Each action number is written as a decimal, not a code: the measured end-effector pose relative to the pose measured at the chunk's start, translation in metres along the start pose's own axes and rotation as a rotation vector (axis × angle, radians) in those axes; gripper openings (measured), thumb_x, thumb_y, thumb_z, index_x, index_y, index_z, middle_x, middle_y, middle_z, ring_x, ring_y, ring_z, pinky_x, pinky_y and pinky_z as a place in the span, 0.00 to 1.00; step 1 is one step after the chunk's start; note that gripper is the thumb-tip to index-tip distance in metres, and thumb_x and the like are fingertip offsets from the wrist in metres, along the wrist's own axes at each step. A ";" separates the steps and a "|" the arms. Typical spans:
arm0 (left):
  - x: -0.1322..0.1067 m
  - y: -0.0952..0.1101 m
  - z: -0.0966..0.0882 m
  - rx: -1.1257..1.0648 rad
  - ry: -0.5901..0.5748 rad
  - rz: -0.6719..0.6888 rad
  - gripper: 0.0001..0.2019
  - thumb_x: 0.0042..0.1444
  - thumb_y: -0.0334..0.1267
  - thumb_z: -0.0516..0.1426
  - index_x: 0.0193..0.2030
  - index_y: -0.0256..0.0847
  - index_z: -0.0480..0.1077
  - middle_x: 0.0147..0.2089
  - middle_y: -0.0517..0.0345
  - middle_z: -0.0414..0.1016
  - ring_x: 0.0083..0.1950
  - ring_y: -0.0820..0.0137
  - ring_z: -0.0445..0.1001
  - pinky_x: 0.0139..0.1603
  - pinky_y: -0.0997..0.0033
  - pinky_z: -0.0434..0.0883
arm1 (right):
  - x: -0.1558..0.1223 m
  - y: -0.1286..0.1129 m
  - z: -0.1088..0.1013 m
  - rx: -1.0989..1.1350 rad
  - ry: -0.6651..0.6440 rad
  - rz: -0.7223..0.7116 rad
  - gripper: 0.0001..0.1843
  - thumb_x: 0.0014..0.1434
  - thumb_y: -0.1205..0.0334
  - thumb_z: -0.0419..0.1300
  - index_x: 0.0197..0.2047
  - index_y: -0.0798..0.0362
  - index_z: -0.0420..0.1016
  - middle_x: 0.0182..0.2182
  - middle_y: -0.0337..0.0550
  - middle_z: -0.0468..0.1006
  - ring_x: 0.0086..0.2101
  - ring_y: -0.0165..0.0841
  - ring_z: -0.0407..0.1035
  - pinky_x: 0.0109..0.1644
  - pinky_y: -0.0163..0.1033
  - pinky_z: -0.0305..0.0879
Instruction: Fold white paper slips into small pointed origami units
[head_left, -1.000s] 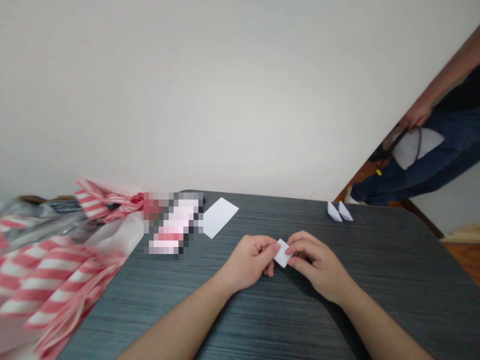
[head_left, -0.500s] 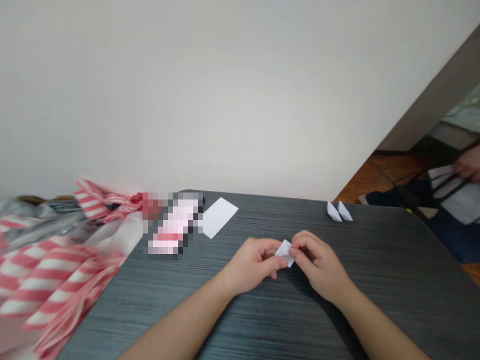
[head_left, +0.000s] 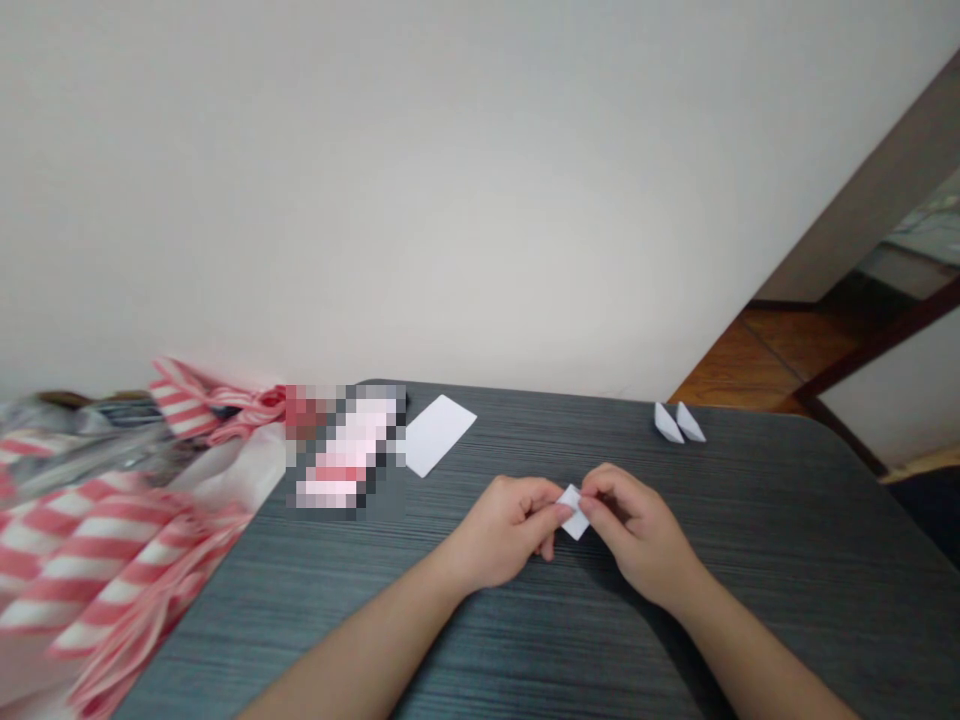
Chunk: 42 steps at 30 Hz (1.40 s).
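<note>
A small folded white paper (head_left: 575,515), diamond-shaped from here, is held just above the table between both hands. My left hand (head_left: 514,530) pinches its left corner between thumb and fingers. On the opposite corner, the thumb and fingers of my right hand (head_left: 637,525) are closed. Two small folded paper boats (head_left: 679,423) stand side by side near the table's far edge, beyond my right hand. Up and to the left of my hands lies a stack or sheet of flat white paper (head_left: 441,435).
A pixelated, phone-like object (head_left: 349,450) lies beside the flat paper on the dark grey table (head_left: 480,640). Red-and-white striped cloth (head_left: 112,560) and clear plastic are heaped at the left. The white wall (head_left: 450,200) rises behind; wooden floor (head_left: 739,360) shows at the right.
Between my fingers the folded paper has turned slightly, and my left thumb has shifted back towards its corner. The person at the right has gone out of view.
</note>
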<state>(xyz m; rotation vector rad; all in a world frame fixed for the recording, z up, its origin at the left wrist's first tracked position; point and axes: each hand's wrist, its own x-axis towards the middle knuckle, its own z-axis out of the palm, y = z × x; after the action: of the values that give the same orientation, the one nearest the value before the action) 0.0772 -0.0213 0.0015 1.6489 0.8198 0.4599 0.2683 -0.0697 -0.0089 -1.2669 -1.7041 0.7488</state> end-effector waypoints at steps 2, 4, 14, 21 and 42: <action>0.000 0.000 0.000 -0.009 0.003 0.001 0.14 0.64 0.43 0.53 0.32 0.37 0.73 0.21 0.61 0.73 0.23 0.76 0.66 0.27 0.79 0.62 | -0.001 0.001 0.001 0.025 -0.002 0.038 0.05 0.65 0.63 0.57 0.35 0.51 0.70 0.30 0.40 0.72 0.31 0.33 0.68 0.36 0.37 0.64; 0.000 0.000 0.001 -0.014 0.007 0.001 0.14 0.64 0.43 0.53 0.33 0.37 0.73 0.21 0.62 0.73 0.22 0.76 0.66 0.27 0.79 0.62 | -0.003 0.003 0.003 0.073 -0.004 0.089 0.03 0.64 0.62 0.57 0.37 0.50 0.70 0.30 0.40 0.72 0.31 0.33 0.68 0.35 0.37 0.65; -0.001 -0.002 0.002 0.016 0.052 0.019 0.16 0.65 0.46 0.53 0.32 0.37 0.71 0.21 0.62 0.72 0.22 0.76 0.67 0.26 0.79 0.62 | 0.000 0.001 -0.001 -0.004 -0.069 0.138 0.07 0.64 0.61 0.58 0.34 0.52 0.72 0.28 0.39 0.72 0.29 0.33 0.67 0.34 0.37 0.62; 0.000 -0.001 0.001 0.051 0.075 0.019 0.17 0.64 0.48 0.53 0.31 0.37 0.72 0.20 0.62 0.73 0.22 0.76 0.67 0.26 0.79 0.61 | 0.002 -0.004 -0.003 -0.076 -0.092 0.097 0.11 0.65 0.62 0.56 0.30 0.53 0.72 0.25 0.38 0.72 0.28 0.32 0.67 0.34 0.36 0.60; 0.000 0.000 0.000 0.028 0.041 0.009 0.17 0.65 0.44 0.51 0.28 0.38 0.69 0.20 0.61 0.73 0.22 0.75 0.68 0.27 0.77 0.64 | 0.000 -0.002 -0.005 -0.060 -0.121 0.152 0.11 0.64 0.59 0.57 0.30 0.53 0.72 0.25 0.38 0.72 0.28 0.31 0.65 0.33 0.35 0.59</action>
<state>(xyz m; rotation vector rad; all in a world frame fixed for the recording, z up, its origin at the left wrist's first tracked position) 0.0774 -0.0216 0.0012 1.6749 0.8523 0.4919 0.2714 -0.0701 -0.0049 -1.4300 -1.7523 0.8855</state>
